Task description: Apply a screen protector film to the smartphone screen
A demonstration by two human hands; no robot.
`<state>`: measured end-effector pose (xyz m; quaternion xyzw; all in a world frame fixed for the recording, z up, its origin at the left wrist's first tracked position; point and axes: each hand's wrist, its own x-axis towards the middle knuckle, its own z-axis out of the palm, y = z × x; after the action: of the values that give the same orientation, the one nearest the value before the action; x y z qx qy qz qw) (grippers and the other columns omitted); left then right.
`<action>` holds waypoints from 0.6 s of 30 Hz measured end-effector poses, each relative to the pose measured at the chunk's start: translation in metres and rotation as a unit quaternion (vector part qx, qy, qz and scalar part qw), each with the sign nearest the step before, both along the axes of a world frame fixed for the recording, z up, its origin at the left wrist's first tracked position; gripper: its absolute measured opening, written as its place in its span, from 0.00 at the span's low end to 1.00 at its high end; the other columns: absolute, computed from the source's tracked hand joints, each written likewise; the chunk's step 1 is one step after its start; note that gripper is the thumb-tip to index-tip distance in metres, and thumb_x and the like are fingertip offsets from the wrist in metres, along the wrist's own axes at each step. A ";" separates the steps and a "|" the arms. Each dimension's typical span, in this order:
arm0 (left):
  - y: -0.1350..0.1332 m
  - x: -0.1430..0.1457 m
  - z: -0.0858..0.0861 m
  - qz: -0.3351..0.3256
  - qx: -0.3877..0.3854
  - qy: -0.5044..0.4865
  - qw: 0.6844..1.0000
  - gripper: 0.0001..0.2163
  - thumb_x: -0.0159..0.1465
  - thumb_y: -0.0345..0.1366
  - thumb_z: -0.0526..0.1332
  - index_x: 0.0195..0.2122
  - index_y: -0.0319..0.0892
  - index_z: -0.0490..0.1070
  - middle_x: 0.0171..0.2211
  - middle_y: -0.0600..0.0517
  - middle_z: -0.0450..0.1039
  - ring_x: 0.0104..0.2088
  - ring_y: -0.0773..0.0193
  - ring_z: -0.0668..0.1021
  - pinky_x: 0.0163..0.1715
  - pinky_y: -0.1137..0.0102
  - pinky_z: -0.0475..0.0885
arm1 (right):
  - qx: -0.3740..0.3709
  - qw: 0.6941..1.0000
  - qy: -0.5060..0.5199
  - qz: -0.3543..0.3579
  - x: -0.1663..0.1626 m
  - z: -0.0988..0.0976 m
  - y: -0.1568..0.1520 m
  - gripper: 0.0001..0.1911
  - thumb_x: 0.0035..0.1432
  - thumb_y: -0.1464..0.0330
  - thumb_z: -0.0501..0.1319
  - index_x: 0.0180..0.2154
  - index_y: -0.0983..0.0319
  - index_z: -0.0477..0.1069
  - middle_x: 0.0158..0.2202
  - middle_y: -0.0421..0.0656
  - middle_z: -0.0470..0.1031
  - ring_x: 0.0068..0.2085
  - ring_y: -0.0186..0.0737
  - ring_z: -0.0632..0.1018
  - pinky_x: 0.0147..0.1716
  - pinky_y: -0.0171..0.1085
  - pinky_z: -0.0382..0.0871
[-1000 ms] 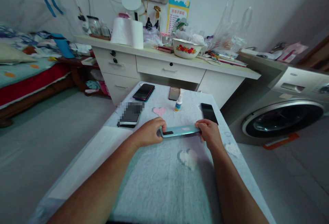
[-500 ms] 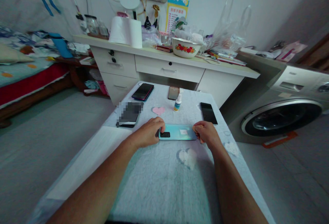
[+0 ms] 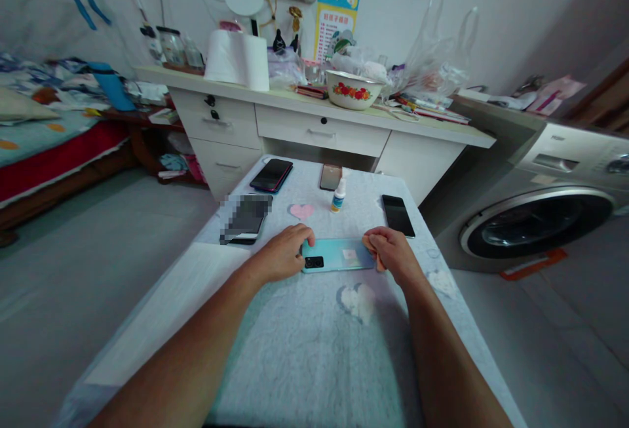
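A light blue phone [image 3: 337, 255] lies back side up on the pale cloth-covered table [image 3: 314, 343], its black camera block at the left end. My left hand [image 3: 282, 255] curls over that left end and holds it down. My right hand [image 3: 393, 254] is closed at the phone's right end, pinching a small orange cloth [image 3: 369, 244] that touches the phone's back.
Farther back on the table lie a black phone [image 3: 398, 215], a dark phone [image 3: 272, 174], a brownish phone [image 3: 331, 177], a blurred phone [image 3: 246, 218], a small dropper bottle [image 3: 338, 196] and a pink heart [image 3: 301, 211]. A cluttered white desk [image 3: 319, 130] and a washing machine [image 3: 540, 212] stand behind.
The blue phone was tilted up on its edge between both hands; now it lies flat, back up. The orange cloth now shows in my right hand at the phone's right end.
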<state>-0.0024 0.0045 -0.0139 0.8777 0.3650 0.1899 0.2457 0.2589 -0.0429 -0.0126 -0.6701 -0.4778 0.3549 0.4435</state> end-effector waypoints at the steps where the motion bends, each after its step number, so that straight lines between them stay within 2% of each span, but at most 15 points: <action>1: 0.000 0.001 0.001 0.009 0.005 -0.007 1.000 0.18 0.45 0.20 0.52 0.36 0.42 0.66 0.38 0.50 0.69 0.42 0.58 0.72 0.44 0.64 0.67 | 0.005 1.000 0.026 0.009 -0.002 0.001 -0.001 0.13 0.47 0.63 0.58 0.31 0.65 0.74 0.19 0.39 0.70 0.18 0.32 0.68 0.17 0.30 0.59; 5: -0.003 0.005 0.009 0.052 0.022 -0.083 0.995 0.12 0.53 0.25 0.57 0.37 0.43 0.68 0.40 0.50 0.71 0.45 0.59 0.73 0.46 0.65 0.68 | 0.031 0.988 0.146 0.039 -0.015 0.004 -0.004 0.13 0.46 0.62 0.63 0.34 0.62 0.70 0.23 0.37 0.71 0.21 0.32 0.69 0.19 0.30 0.61; 9: -0.011 0.012 0.015 0.073 -0.037 -0.150 0.985 0.07 0.59 0.37 0.59 0.37 0.41 0.72 0.36 0.51 0.73 0.35 0.64 0.74 0.34 0.70 0.68 | 0.075 0.969 0.220 0.088 -0.031 0.006 -0.008 0.14 0.48 0.62 0.65 0.33 0.59 0.64 0.28 0.36 0.72 0.24 0.30 0.70 0.24 0.29 0.64; 11: -0.014 0.016 0.016 0.085 -0.079 -0.168 0.979 0.09 0.59 0.39 0.60 0.36 0.40 0.73 0.34 0.52 0.73 0.32 0.66 0.73 0.31 0.72 0.67 | 0.081 0.963 0.230 0.113 -0.039 0.008 -0.011 0.15 0.49 0.61 0.66 0.32 0.60 0.63 0.30 0.38 0.73 0.26 0.31 0.71 0.27 0.31 0.66; 13: -0.017 0.020 0.014 0.093 -0.121 -0.195 0.969 0.13 0.58 0.40 0.62 0.42 0.40 0.73 0.34 0.52 0.74 0.31 0.67 0.73 0.30 0.72 0.67 | 0.077 0.960 0.233 0.138 -0.047 0.010 -0.014 0.16 0.48 0.60 0.68 0.31 0.60 0.64 0.34 0.40 0.74 0.28 0.31 0.71 0.29 0.32 0.68; 16: -0.019 0.025 0.009 0.064 -0.177 -0.237 0.953 0.17 0.58 0.40 0.63 0.47 0.41 0.71 0.34 0.52 0.74 0.30 0.68 0.73 0.30 0.73 0.67 | 0.074 0.960 0.224 0.152 -0.054 0.012 -0.017 0.16 0.49 0.58 0.68 0.32 0.60 0.66 0.35 0.41 0.75 0.30 0.33 0.73 0.32 0.33 0.69; 18: -0.020 0.028 0.006 0.041 -0.213 -0.266 0.939 0.14 0.58 0.39 0.62 0.44 0.40 0.72 0.34 0.52 0.75 0.30 0.68 0.74 0.30 0.73 0.68 | 0.073 0.960 0.219 0.158 -0.057 0.012 -0.019 0.16 0.48 0.58 0.68 0.32 0.60 0.67 0.35 0.41 0.75 0.31 0.33 0.73 0.33 0.34 0.69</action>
<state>0.0257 -0.0156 -0.0078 0.7067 0.3542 0.3439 0.5068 0.2016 -0.0616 -0.0008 -0.4578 -0.4937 0.5227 0.5229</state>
